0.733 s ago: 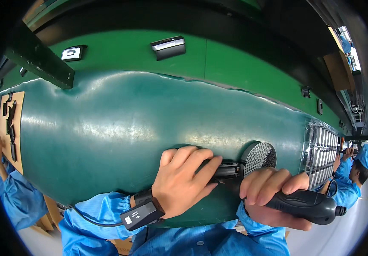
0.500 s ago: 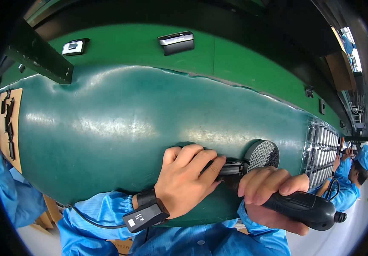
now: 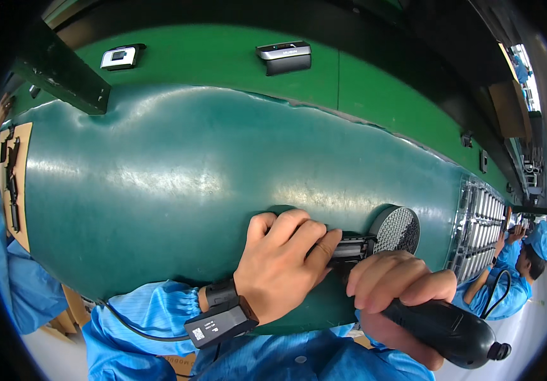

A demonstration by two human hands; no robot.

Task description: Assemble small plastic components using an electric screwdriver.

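My left hand (image 3: 283, 270) is closed around a long black part with a grey strip (image 3: 349, 249), held low over the green mat. Most of that part lies hidden under my fingers. My right hand (image 3: 400, 298) grips a thick black handle that looks like an electric screwdriver (image 3: 454, 333), its rear end pointing to the lower right. The front of the tool, hidden by my fingers, is close to the right end of the black part. Just beyond, a round grey dish (image 3: 397, 230) with a studded inside holds small dark pieces, perhaps screws.
A clear plastic tray (image 3: 480, 222) with rows of light strips stands at right, near a co-worker in blue (image 3: 514, 273). At far left, a tan board (image 3: 24, 184) bears black parts beside another person's sleeve. Two devices (image 3: 289, 58) (image 3: 121, 57) lie on the green ledge behind.
The rear end of the screwdriver has dropped, so the tool tilts more steeply. My left hand keeps its grip on the black part. The whole view has shifted slightly.
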